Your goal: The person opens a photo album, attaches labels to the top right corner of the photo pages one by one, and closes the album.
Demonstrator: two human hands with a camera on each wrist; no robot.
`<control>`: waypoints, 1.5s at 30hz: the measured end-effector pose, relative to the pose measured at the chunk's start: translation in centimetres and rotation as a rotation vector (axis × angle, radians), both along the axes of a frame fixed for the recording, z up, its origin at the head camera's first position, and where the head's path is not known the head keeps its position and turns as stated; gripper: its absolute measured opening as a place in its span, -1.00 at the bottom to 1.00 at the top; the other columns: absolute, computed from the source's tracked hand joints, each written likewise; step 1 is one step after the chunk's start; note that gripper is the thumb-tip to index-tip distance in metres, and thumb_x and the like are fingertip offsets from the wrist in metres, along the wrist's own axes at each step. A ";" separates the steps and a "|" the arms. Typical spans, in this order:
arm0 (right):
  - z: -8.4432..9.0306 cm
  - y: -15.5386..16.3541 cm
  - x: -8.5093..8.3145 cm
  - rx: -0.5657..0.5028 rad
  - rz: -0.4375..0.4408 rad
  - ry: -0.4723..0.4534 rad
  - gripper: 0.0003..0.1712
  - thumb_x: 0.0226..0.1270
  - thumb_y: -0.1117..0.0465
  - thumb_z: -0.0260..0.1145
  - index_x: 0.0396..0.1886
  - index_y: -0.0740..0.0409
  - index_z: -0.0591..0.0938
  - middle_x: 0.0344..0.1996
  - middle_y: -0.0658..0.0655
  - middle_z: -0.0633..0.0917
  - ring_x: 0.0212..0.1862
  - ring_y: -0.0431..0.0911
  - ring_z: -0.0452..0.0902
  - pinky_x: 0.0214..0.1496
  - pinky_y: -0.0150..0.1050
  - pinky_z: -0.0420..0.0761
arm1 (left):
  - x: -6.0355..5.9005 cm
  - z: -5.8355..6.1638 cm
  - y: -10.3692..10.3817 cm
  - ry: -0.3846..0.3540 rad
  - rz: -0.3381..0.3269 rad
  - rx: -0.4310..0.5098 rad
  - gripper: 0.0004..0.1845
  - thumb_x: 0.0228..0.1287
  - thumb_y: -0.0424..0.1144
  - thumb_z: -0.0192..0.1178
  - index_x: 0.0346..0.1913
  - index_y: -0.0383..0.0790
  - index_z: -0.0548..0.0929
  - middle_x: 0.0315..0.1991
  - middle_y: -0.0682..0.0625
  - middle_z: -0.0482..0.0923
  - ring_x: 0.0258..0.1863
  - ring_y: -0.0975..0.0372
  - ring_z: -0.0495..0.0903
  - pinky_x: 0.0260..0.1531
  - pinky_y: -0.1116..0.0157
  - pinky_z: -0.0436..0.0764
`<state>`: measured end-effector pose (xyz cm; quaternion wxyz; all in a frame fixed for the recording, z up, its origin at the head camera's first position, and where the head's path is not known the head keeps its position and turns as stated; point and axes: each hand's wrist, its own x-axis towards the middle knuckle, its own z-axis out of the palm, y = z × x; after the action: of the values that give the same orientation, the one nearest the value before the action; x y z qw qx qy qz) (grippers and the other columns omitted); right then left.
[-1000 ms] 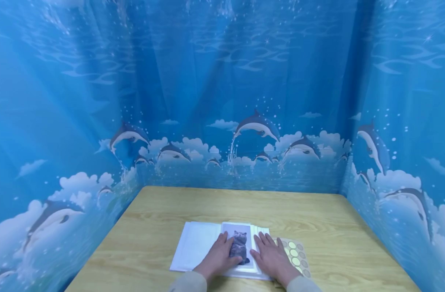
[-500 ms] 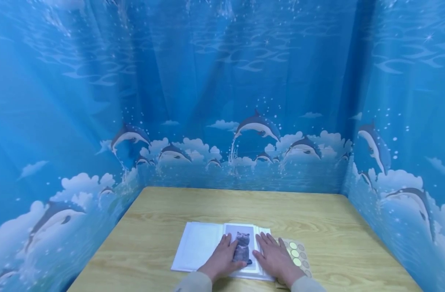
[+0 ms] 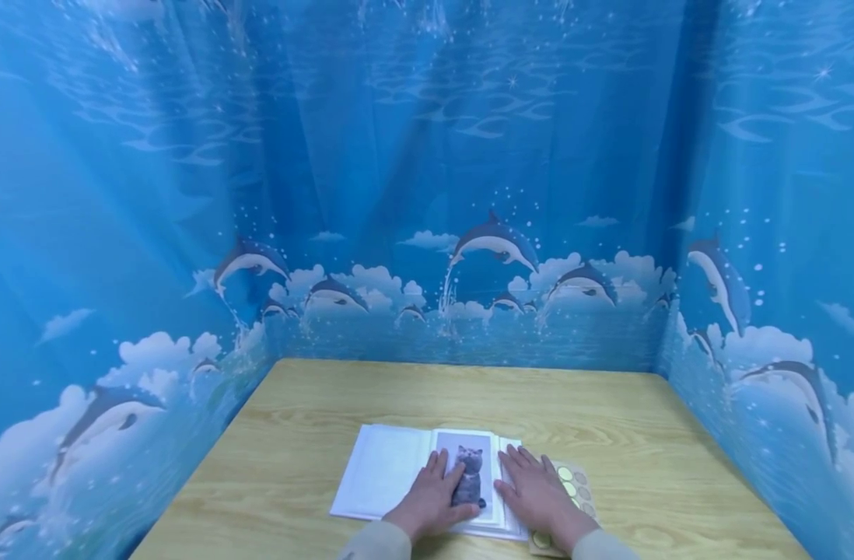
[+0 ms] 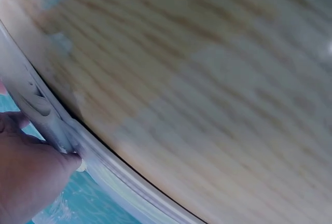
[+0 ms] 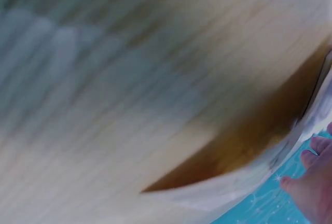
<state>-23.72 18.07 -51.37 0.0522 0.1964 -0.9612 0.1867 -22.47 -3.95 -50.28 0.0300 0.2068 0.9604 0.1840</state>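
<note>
Grey cat photo [image 3: 469,476] sits on the right-hand page of the open white album [image 3: 388,474], near the front edge of the wood-grain desk [image 3: 609,420], approx. centre. My left hand [image 3: 434,502] lies flat on the photo's left side, fingers straight, pressing down, not gripping anything. My right hand [image 3: 535,494] lies flat too, fingers spread, on the page stack just right of the photo; its heel is over the sticker sheet [image 3: 574,486], which pokes out from under the album's right edge w/ rows of round yellowish-green dots.

Wrist views are mostly blur: wood grain, a white page edge, bits of my fingers [image 4: 31,177] against the blue backdrop, so no extra detail from them.

Risks, as I judge it: the photo looks held by palm pressure only, so if I lift or slide one hand unevenly it could skew on the page or creep toward the spine. Loose pages under my right hand are fanned out, and a sideways push could shift the stack. The sticker sheet under my wrist could drag along and crease.

Blue dolphin-and-cloud curtain [image 3: 427,194] wraps the desk on three sides. No brands, labels or legible writing anywhere.
</note>
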 end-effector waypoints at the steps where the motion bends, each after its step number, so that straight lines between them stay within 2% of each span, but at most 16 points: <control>1: 0.1 0.3 0.1 0.001 -0.001 0.001 -0.36 0.49 -0.04 0.13 0.36 0.30 0.44 0.39 0.36 0.37 0.43 0.31 0.18 0.41 0.42 0.01 | 0.0 0.0 0.1 -0.003 0.002 0.000 -0.15 0.26 0.25 0.22 0.43 -0.29 0.37 0.47 -0.40 0.10 0.47 -0.20 0.07 0.40 -0.09 0.20; 8: 0.8 2.7 0.7 -0.028 -0.020 -0.044 -0.31 0.49 -0.11 0.14 0.39 0.28 0.42 0.42 0.33 0.34 0.47 0.25 0.14 0.45 0.37 -0.05 | 0.1 0.4 0.3 -0.019 0.012 0.003 -0.15 0.24 0.23 0.24 0.43 -0.28 0.37 0.48 -0.39 0.09 0.48 -0.19 0.05 0.41 -0.08 0.18; 15: 0.6 5.7 1.7 -0.064 -0.016 -0.023 -0.17 0.43 -0.22 0.17 0.41 0.32 0.38 0.40 0.37 0.36 0.44 0.29 0.18 0.42 0.36 0.08 | -0.1 0.1 0.5 -0.020 0.009 0.011 -0.14 0.25 0.24 0.24 0.44 -0.28 0.36 0.49 -0.38 0.07 0.49 -0.19 0.04 0.42 -0.08 0.17; 23: 0.3 8.6 3.7 -0.094 0.009 -0.035 -0.10 0.35 -0.22 0.26 0.38 0.41 0.37 0.35 0.45 0.38 0.39 0.38 0.20 0.31 0.45 0.16 | -0.2 -0.4 0.2 -0.024 0.006 0.039 -0.13 0.23 0.23 0.25 0.44 -0.29 0.35 0.49 -0.39 0.06 0.49 -0.20 0.03 0.42 -0.10 0.16; 29: -1.0 9.9 4.6 -0.052 0.053 0.009 0.05 0.16 -0.32 0.37 0.33 0.46 0.40 0.27 0.50 0.44 0.31 0.41 0.31 0.22 0.42 0.32 | -0.2 -0.6 0.1 -0.026 0.011 0.044 -0.12 0.23 0.24 0.25 0.44 -0.28 0.36 0.49 -0.40 0.05 0.49 -0.20 0.03 0.42 -0.11 0.15; 35: -1.7 10.4 4.8 0.017 0.074 0.038 0.26 -0.07 -0.49 0.39 0.33 0.45 0.40 0.29 0.51 0.42 0.30 0.39 0.32 0.18 0.50 0.28 | -0.3 -0.7 0.0 -0.037 0.017 0.043 -0.12 0.22 0.24 0.25 0.44 -0.27 0.35 0.50 -0.39 0.04 0.49 -0.19 0.02 0.42 -0.10 0.15; 40: -1.6 10.6 4.8 0.027 0.068 0.062 0.22 -0.05 -0.48 0.38 0.31 0.44 0.42 0.28 0.49 0.44 0.29 0.38 0.34 0.18 0.50 0.27 | -0.2 -0.5 0.1 -0.049 0.021 0.040 -0.13 0.23 0.23 0.25 0.44 -0.28 0.35 0.50 -0.39 0.05 0.49 -0.18 0.02 0.42 -0.10 0.15; 45: -0.9 10.2 4.5 0.014 -0.039 0.090 -0.01 0.10 -0.30 0.41 0.30 0.36 0.48 0.27 0.39 0.50 0.31 0.31 0.36 0.30 0.46 0.15 | 0.0 -0.3 0.0 -0.047 0.019 0.039 -0.13 0.23 0.24 0.25 0.44 -0.28 0.35 0.50 -0.39 0.05 0.49 -0.19 0.02 0.42 -0.10 0.15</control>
<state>-19.18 28.31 -52.23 0.0976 0.1862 -0.9628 0.1699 -22.51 -3.90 -50.54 0.0470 0.1940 0.9576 0.2079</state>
